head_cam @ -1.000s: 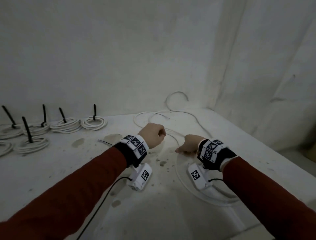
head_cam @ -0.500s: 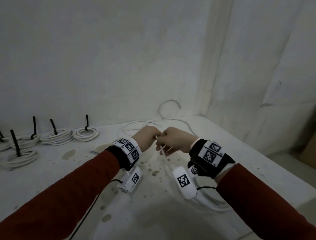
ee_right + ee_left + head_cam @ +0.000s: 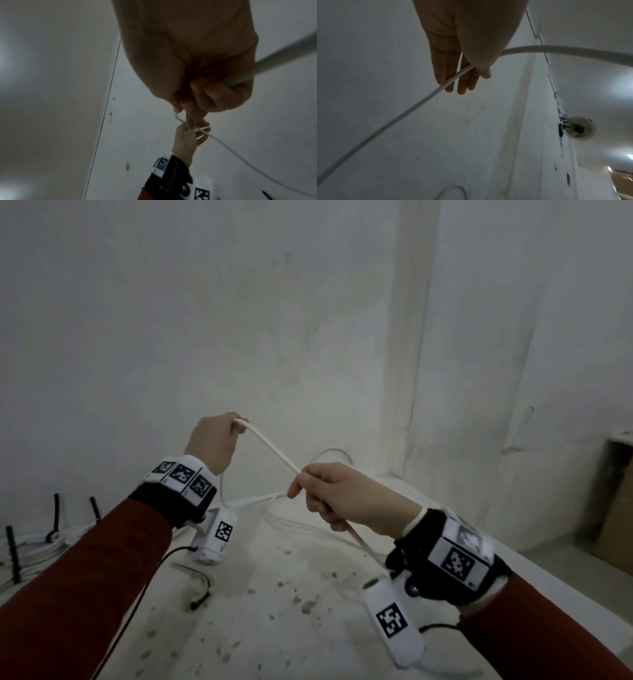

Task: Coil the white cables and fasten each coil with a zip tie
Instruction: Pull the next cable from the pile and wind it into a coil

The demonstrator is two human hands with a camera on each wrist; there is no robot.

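Observation:
A loose white cable (image 3: 270,448) runs taut between my two raised hands above the table. My left hand (image 3: 219,440) pinches it near its end, thumb against the fingers (image 3: 467,75). My right hand (image 3: 329,494) is curled round the cable (image 3: 274,59) lower down; the cable passes through the fist and trails to the table (image 3: 260,594). More of the cable lies in loose loops (image 3: 291,518) by the back corner. A single black zip tie (image 3: 200,587) lies on the table below my left wrist.
Several finished white coils with black zip ties (image 3: 54,518) lie at the far left of the table. Walls close off the back and right. A cardboard box (image 3: 613,508) stands beyond the table's right edge.
Both hands have risen from the table with the cable. They met half a second ago and have since drawn apart, the left going up and left, stretching a length between them.

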